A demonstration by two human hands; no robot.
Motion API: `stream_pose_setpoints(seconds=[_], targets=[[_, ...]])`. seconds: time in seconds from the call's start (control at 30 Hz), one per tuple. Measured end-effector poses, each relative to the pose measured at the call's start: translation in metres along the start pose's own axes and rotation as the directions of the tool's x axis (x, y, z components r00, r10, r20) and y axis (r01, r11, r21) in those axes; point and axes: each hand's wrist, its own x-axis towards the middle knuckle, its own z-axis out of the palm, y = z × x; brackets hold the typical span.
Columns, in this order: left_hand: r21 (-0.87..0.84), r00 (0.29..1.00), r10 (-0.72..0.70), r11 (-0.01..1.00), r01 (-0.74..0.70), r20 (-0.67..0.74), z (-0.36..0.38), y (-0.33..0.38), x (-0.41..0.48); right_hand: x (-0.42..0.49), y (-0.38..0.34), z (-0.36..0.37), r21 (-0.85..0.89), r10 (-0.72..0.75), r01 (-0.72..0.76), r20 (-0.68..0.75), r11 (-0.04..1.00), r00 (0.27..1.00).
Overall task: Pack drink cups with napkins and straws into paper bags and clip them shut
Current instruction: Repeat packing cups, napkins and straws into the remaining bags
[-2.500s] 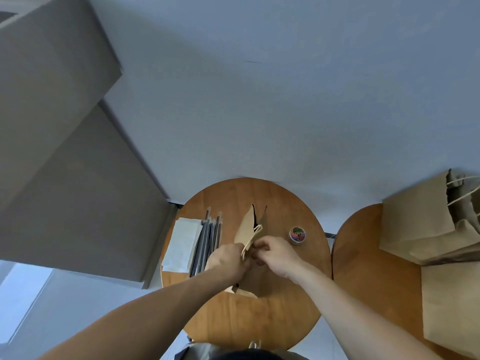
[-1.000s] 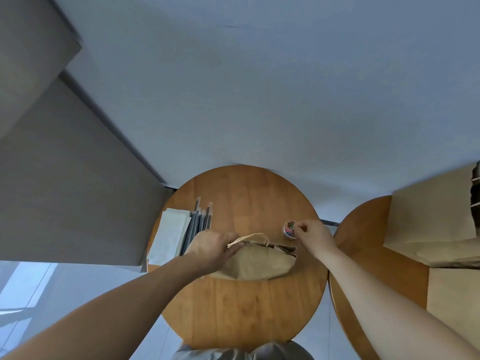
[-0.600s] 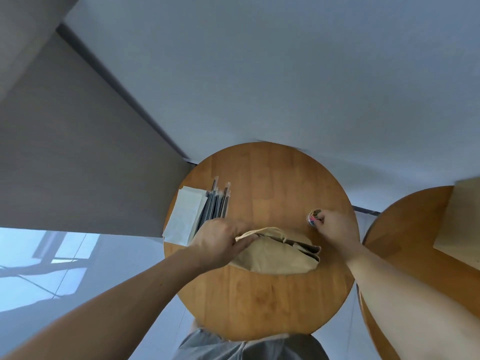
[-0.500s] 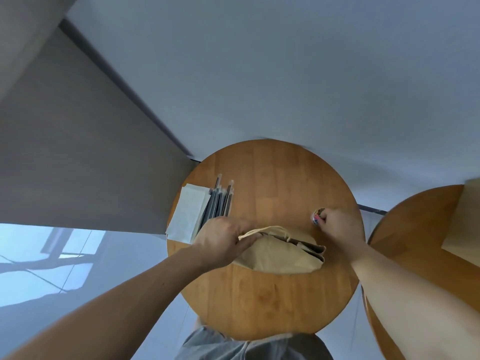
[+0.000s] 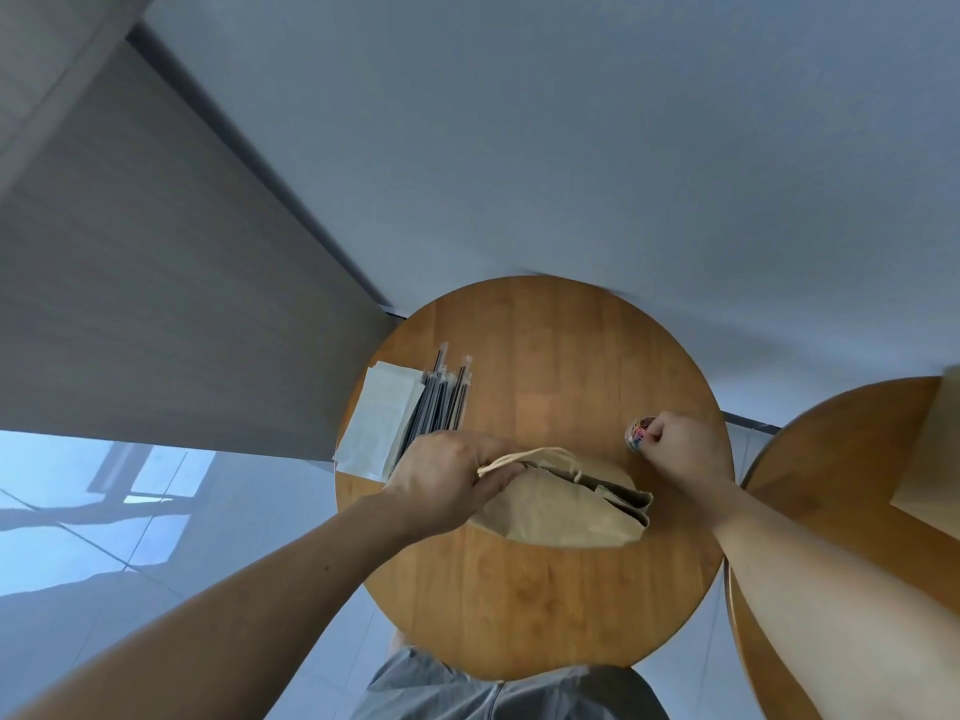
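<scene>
A brown paper bag stands on the round wooden table, its folded top facing me. My left hand pinches the bag's top edge and cord handles at the left end. My right hand is at the small round tub of coloured clips near the table's right edge, fingers curled into it. Whether a clip is between the fingertips cannot be made out. White napkins and several wrapped dark straws lie at the table's left side.
A second round wooden table stands to the right, with the corner of another brown paper bag on it at the frame edge. A grey wall panel runs along the left. Tiled floor shows below the table edges.
The bag has gone from held upright between both hands to pinched by my left hand alone. My right hand moved right to the clip tub. The camera tilted down and left.
</scene>
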Motion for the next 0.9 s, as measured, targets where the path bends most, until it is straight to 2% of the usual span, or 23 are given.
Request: stream_pose_setpoints(seconds=[0.3, 0.43, 0.57, 0.73, 0.9], targets=[[0.035, 0.997, -0.046, 0.998, 0.044, 0.055, 0.001, -0.003, 0.002, 0.011, 0.008, 0.008, 0.042, 0.009, -0.009, -0.008, 0.999, 1.000], [0.045, 0.996, -0.054, 0.998, 0.051, 0.070, 0.002, -0.006, 0.002, 0.009, 0.014, 0.012, 0.188, 0.058, -0.049, -0.041, 0.981, 0.997], [0.044, 0.994, -0.079, 0.996, 0.075, 0.077, 0.002, -0.007, 0.001, -0.001, 0.014, 0.009, 0.282, 0.033, -0.009, -0.078, 0.960, 0.996], [0.094, 0.973, -0.150, 0.986, 0.135, 0.176, -0.003, -0.003, 0.003, -0.033, -0.005, -0.012, 0.450, -0.035, 0.107, -0.167, 0.887, 0.985], [0.200, 0.945, -0.209, 0.967, 0.160, 0.251, -0.008, 0.003, 0.007, -0.071, -0.041, -0.048, 0.474, -0.178, 0.310, -0.303, 0.824, 0.936]])
